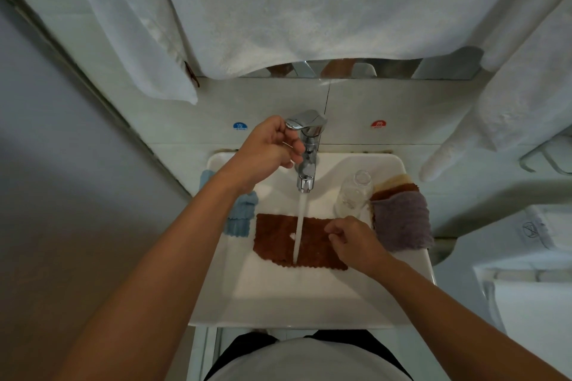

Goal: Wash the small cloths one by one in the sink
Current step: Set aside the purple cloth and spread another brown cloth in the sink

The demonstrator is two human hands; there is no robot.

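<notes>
Brown cloth (288,238) between hands

Small cloths: five – brown cloth (278,235), blue cloth (240,213), purple cloth (402,224), two beneath. One glass jar (354,192).

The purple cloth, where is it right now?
In the head view, the purple cloth hangs over the sink's right rim, atop a brown cloth, beside the clear glass bottle.

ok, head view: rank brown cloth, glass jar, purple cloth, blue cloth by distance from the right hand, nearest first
1. brown cloth: in the basin, right hand pinching its right edge.
2. glass jar: just above the hand, on the sink's right rim.
3. purple cloth: to the hand's right, on the rim; close to the jar's rank, hard to call.
4. blue cloth: across the basin, left rim.
</notes>
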